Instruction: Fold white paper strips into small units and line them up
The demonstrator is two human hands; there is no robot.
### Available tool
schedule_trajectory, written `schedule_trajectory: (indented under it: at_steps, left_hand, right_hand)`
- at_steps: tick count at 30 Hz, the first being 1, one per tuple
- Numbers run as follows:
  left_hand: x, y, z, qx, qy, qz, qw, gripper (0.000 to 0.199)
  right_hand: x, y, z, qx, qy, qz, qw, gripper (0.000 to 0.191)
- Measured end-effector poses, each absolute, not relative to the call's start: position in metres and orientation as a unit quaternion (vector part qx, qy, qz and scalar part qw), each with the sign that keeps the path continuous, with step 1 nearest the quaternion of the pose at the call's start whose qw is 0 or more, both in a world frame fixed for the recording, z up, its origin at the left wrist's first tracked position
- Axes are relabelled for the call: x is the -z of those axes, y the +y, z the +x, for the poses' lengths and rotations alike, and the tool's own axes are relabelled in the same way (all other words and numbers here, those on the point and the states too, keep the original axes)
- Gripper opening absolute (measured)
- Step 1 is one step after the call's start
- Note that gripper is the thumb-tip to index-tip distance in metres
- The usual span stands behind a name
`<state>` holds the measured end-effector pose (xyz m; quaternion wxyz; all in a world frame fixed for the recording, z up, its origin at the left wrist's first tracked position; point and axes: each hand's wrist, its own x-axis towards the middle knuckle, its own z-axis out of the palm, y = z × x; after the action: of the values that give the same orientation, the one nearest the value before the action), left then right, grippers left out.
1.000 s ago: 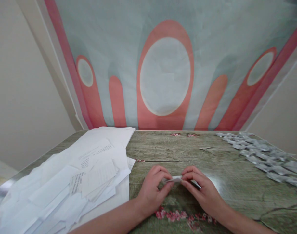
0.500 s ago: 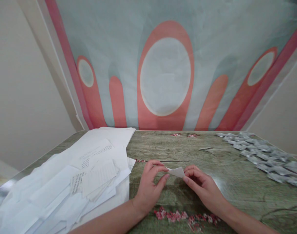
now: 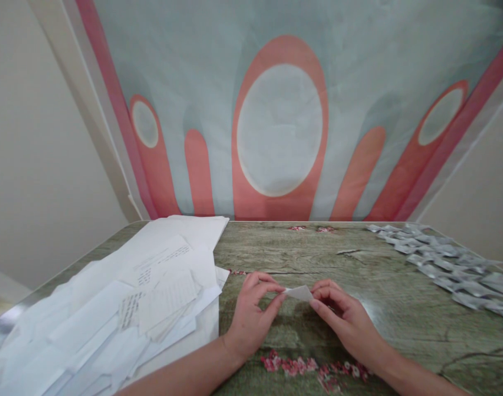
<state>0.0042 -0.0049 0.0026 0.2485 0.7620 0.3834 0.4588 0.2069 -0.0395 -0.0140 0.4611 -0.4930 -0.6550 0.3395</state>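
Note:
A small folded piece of white paper (image 3: pixel 300 293) is stretched between my two hands, just above the table. My left hand (image 3: pixel 255 309) pinches its left tip between thumb and index finger. At the other end, my right hand (image 3: pixel 345 314) grips the paper's right corner with thumb and fingers, the fingers curled in. The paper tapers toward the left and is broader at the right. Parts of both its ends are hidden by the fingertips.
White sheets and printed paper slips (image 3: pixel 169 300) lie in a loose pile on the left. Along the right edge, several folded grey-white paper pieces (image 3: pixel 449 261) stand in rows. The wood-patterned table (image 3: pixel 276 247) meets a painted backdrop (image 3: pixel 354 71) at its far edge.
My left fingertips have closed onto the paper's left tip, and the thumb has risen slightly. The paper's angle has shifted a little. My right hand is almost unmoved.

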Motion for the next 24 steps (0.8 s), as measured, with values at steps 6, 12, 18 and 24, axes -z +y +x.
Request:
schedule_trajectory:
  at_steps: [6, 12, 18, 24]
  left_hand:
    - [-0.0024, -0.0061, 0.0041, -0.449, 0.388, 0.766, 0.249, 0.006]
    - [-0.0032, -0.0068, 0.0038, -0.448, 0.389, 0.76, 0.266, 0.007]
    - [-0.0017, -0.0073, 0.0028, -0.449, 0.382, 0.76, 0.272, 0.009]
    - [-0.0006, -0.0052, 0.0044, -0.439, 0.387, 0.752, 0.305, 0.008]
  right_hand:
    - [0.0142, -0.0423, 0.2077, -0.297, -0.667, -0.492, 0.475, 0.015]
    - [0.0152, -0.0391, 0.2067, -0.353, -0.629, -0.503, 0.476, 0.018]
    - [0.0146, -0.0374, 0.2055, -0.404, -0.596, -0.493, 0.489, 0.024]
    - [0.0119, -0.0369, 0.2053, -0.425, -0.548, -0.541, 0.476, 0.035]
